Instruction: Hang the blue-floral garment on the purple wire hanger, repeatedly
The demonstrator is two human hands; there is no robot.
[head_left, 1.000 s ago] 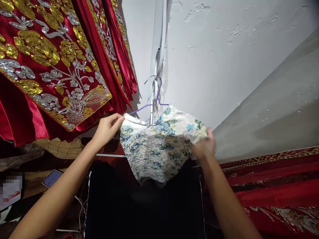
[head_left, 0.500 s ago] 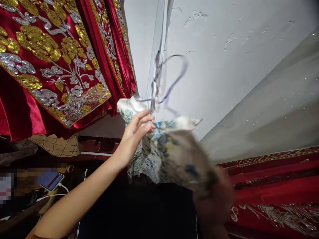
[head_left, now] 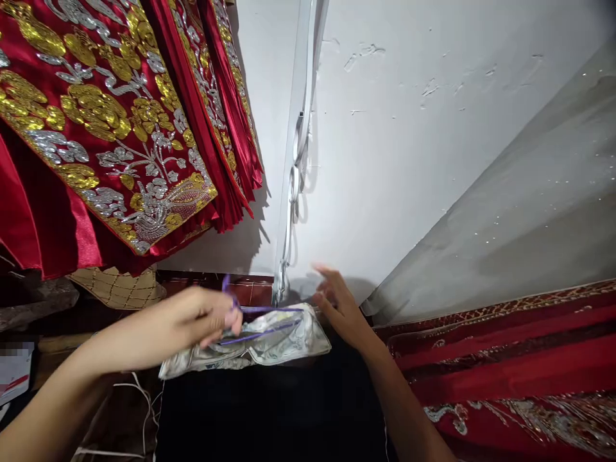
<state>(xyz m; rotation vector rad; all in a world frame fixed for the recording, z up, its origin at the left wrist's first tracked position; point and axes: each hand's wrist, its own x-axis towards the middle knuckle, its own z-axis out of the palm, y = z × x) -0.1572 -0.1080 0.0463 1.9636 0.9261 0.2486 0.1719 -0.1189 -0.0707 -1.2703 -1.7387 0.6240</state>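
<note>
Left hand: left of centre in the lower half, the hand (head_left: 202, 314) seems to pinch a slim purple wire hanger (head_left: 262, 333) near its neck, though blur hides the exact grip.
Right hand: just right of centre, the other hand (head_left: 342, 311) has its fingers loosely spread, gripping nothing that I can see, close by the garment's right end.
Floral garment: a white cloth garment with a pale printed pattern (head_left: 293, 341) lies across the lower middle of the frame, its neckline around the hanger — I see it mostly from above.
Black cloth: a broad black fabric (head_left: 279, 410) fills the bottom centre, below the garment.
Metal frame: a pale grey metal stand with curled scrollwork (head_left: 294, 183) runs down the upper middle, beyond the garment.
Red drapes: red satin panels with gold and silver sequins (head_left: 144, 135) hang at upper left.
Risk: with one hand on the wire, the hanger could twist and let a shoulder slip off — or its hook could snag the scrollwork if swung forward.
</note>
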